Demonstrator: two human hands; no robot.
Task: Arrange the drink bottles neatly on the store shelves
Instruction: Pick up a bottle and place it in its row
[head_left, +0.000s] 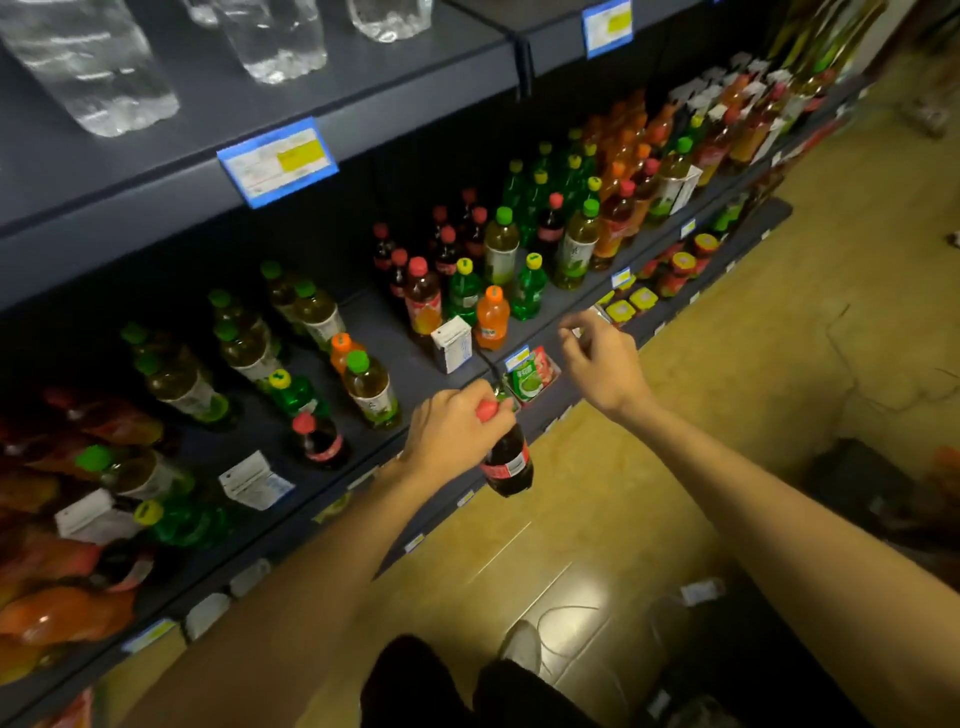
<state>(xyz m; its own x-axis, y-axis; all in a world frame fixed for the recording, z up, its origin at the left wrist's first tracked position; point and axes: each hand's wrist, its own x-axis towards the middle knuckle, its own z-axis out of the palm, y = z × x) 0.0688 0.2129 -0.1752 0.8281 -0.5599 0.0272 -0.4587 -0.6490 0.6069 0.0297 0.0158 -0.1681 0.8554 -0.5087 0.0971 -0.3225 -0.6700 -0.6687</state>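
Note:
My left hand (451, 434) grips a small cola bottle (508, 462) by its red cap, holding it in the air just off the front edge of the middle shelf (400, 358). My right hand (602, 358) hovers to the right of it with fingers loosely curled and nothing in them. On the shelf stand mixed bottles: another cola bottle (319, 441), a green-capped tea bottle (371, 389), a green soda bottle (296, 392), an orange soda bottle (491, 317) and a red-capped tea bottle (423, 296). More bottles crowd the back and right.
Clear water bottles (98, 67) stand on the upper shelf. Small white cartons (453, 345) (254, 480) sit among the drinks. A lower shelf holds snack packets (530, 374) and jars (680, 270). Orange packets (57, 613) fill the far left. My foot (522, 647) stands on the yellow tiled floor.

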